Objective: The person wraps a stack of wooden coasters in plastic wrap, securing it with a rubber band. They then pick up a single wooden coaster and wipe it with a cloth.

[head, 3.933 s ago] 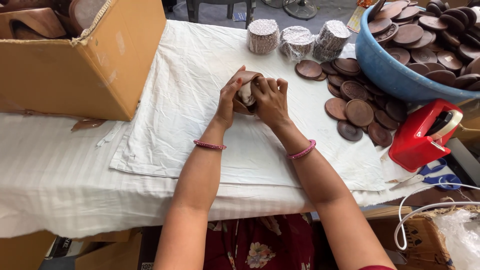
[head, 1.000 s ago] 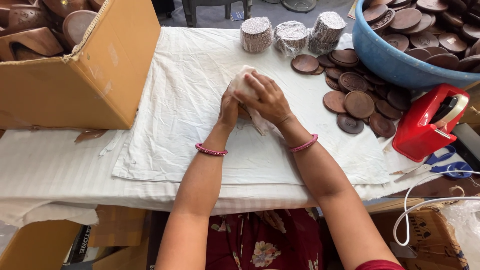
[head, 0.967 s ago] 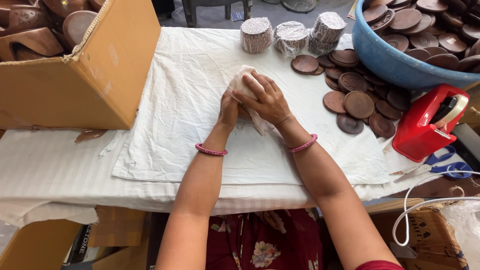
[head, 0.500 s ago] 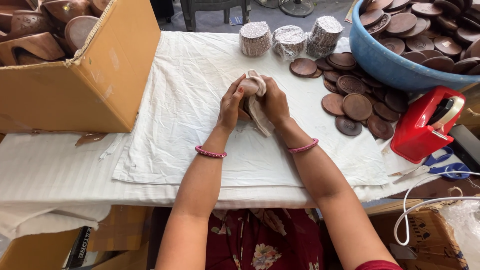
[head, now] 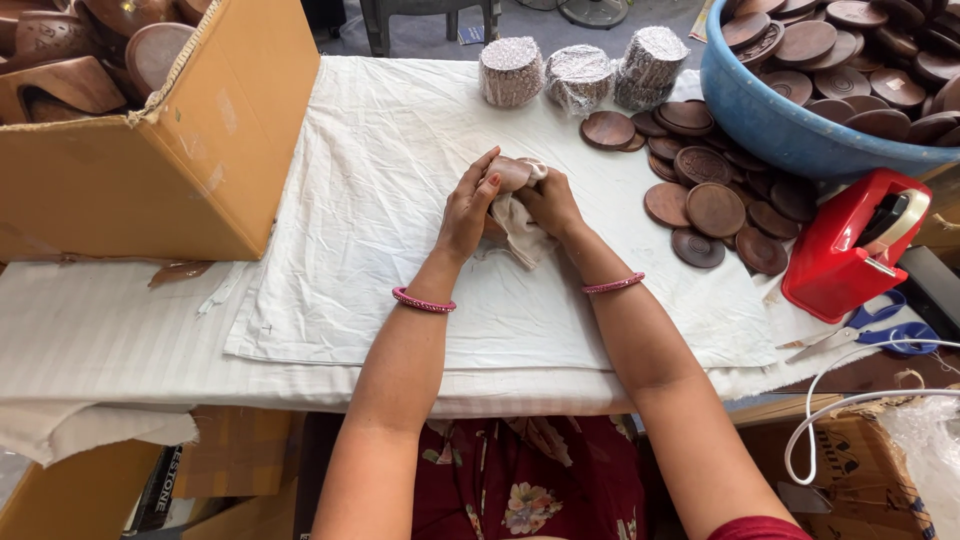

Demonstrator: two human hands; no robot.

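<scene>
Small beige cloth (head: 520,225) bunched around a brown round piece, only partly visible, held above the middle of the white sheet (head: 380,200) covering the bench (head: 100,340). Left hand (head: 470,205) curled around the near-left side of the cloth, fingers closed on it, pink bangle at the wrist. Right hand (head: 550,200) gripping the same cloth from the right, fingers pressed against it, matching bangle. Just right of the cloth, loose dark wooden discs (head: 715,205) scattered flat on the sheet. Beyond the cloth, three wrapped stacks of discs (head: 575,75) side by side. Farther right of the cloth, blue tub (head: 790,130) heaped with more discs. Right and nearer, red tape dispenser (head: 850,245), with blue-handled scissors (head: 870,335) beside it. Well left of the cloth, open cardboard box (head: 170,170) holding brown wooden pieces.
</scene>
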